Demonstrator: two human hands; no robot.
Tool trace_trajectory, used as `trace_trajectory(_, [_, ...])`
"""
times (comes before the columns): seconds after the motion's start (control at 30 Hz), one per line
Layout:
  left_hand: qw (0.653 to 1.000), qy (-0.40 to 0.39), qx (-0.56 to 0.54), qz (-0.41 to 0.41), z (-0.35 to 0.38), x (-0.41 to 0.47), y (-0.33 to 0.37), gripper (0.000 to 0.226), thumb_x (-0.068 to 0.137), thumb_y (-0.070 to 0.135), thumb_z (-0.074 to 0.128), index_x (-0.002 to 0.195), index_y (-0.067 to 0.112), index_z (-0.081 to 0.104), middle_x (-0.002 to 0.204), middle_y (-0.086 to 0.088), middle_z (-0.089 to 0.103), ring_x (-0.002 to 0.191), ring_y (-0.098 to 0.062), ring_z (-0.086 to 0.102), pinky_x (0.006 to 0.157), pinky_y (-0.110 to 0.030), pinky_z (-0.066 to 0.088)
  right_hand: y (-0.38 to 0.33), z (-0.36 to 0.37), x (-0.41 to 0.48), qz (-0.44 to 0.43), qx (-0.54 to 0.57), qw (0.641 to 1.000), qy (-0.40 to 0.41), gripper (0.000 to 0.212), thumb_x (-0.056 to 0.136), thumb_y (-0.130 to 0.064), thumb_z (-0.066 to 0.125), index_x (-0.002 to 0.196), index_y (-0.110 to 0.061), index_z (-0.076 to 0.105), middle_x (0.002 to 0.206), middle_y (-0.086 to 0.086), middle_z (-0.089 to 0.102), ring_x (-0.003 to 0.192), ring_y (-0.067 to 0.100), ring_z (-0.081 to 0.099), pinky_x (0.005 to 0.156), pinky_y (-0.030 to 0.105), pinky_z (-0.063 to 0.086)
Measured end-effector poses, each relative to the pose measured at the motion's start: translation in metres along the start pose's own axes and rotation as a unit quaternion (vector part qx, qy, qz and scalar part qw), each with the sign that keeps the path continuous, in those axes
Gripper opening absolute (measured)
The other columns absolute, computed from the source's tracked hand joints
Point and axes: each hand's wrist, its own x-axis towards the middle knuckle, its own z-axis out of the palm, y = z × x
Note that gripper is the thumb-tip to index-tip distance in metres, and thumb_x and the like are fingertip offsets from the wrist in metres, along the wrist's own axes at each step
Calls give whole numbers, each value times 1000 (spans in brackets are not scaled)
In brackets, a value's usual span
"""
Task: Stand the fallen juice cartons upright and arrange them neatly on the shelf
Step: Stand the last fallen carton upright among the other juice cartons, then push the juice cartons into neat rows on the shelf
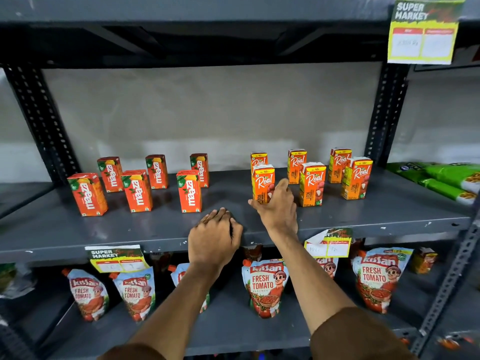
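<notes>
On the grey metal shelf (130,229) several red Maaza cartons (189,191) stand upright on the left and several orange Real litchi cartons (311,184) stand upright on the right. My right hand (279,206) is wrapped around the base of the front-left Real carton (263,181), which stands upright. My left hand (215,237) rests on the shelf's front edge with its fingers curled under and nothing in it. No carton lies on its side in view.
Tomato ketchup pouches (267,287) line the shelf below. Price tags (117,258) hang from the shelf's front lip. Green packets (446,180) lie on the neighbouring shelf at right. Dark slotted uprights (387,113) frame the bay on both sides.
</notes>
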Motion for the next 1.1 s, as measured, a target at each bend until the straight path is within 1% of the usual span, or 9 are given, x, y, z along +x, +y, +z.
trace_trajectory(0.2, [993, -58, -89, -51, -13, 6, 1, 30, 92, 40, 40, 89, 21, 63, 84, 0, 67, 76, -26, 65, 60, -31, 41, -6, -15, -15, -28, -5, 1000, -4, 85, 66, -35, 89, 128, -9, 38, 128, 12, 51, 125, 29, 50, 98, 40, 48])
trace_trajectory(0.3, [969, 1, -236, -80, -18, 5, 3, 33, 96, 37, 46, 114, 17, 64, 103, -8, 70, 92, -28, 67, 73, -35, 52, -2, -35, -26, -56, 13, 998, 37, 86, 69, -33, 87, 135, -9, 38, 134, 11, 49, 129, 26, 46, 101, 37, 44])
trace_trajectory(0.37, [953, 40, -298, -48, -21, 5, 16, 39, 97, 33, 48, 129, 13, 58, 129, -8, 61, 118, -22, 57, 96, -38, 49, 1, -51, -26, -87, 20, 993, 76, 80, 73, -37, 83, 135, -8, 40, 133, 11, 49, 126, 25, 46, 100, 37, 46])
trace_trajectory(0.4, [946, 63, -317, -25, -21, 5, 27, 40, 97, 32, 47, 130, 12, 56, 130, -6, 59, 122, -18, 52, 98, -34, 45, 3, -61, -23, -100, 19, 991, 92, 78, 75, -40, 81, 133, -8, 41, 131, 11, 49, 124, 25, 46, 98, 35, 45])
trace_trajectory(0.6, [929, 76, -357, 59, -21, 23, 109, 38, 96, 34, 51, 129, 14, 50, 127, -2, 44, 113, -18, 49, 93, -37, 47, 39, -119, 11, -130, 26, 978, 161, 67, 77, -34, 79, 128, -9, 42, 122, 9, 49, 114, 21, 47, 91, 38, 51])
trace_trajectory(0.73, [934, 79, -348, 9, -10, 45, 160, 52, 88, 41, 67, 124, 10, 45, 124, -4, 42, 110, -16, 46, 91, -28, 43, 84, -145, 48, -85, -2, 985, 150, 81, 73, -33, 83, 134, -5, 37, 128, 13, 44, 119, 25, 41, 91, 31, 44])
trace_trajectory(0.83, [929, 106, -350, -54, 2, 61, 186, 63, 77, 37, 79, 119, 8, 42, 120, -6, 41, 106, -8, 38, 89, -16, 35, 118, -154, 78, -36, -25, 993, 114, 91, 66, -37, 87, 133, -5, 36, 129, 15, 43, 121, 31, 41, 95, 42, 44])
trace_trajectory(0.97, [924, 30, -351, -148, 27, 71, 200, 87, 71, 44, 82, 128, 4, 31, 139, -22, 34, 132, -33, 36, 106, -33, 36, 147, -149, 93, 15, -32, 999, 39, 102, 60, -45, 90, 135, -5, 34, 133, 16, 43, 126, 34, 41, 100, 48, 41])
trace_trajectory(1.1, [937, -62, -281, -198, 45, 75, 204, 106, 65, 52, 83, 138, 3, 24, 141, -18, 36, 133, -34, 36, 106, -43, 39, 157, -144, 99, 25, -63, 998, 6, 89, 64, -49, 86, 127, -6, 40, 125, 15, 52, 123, 34, 49, 100, 52, 42])
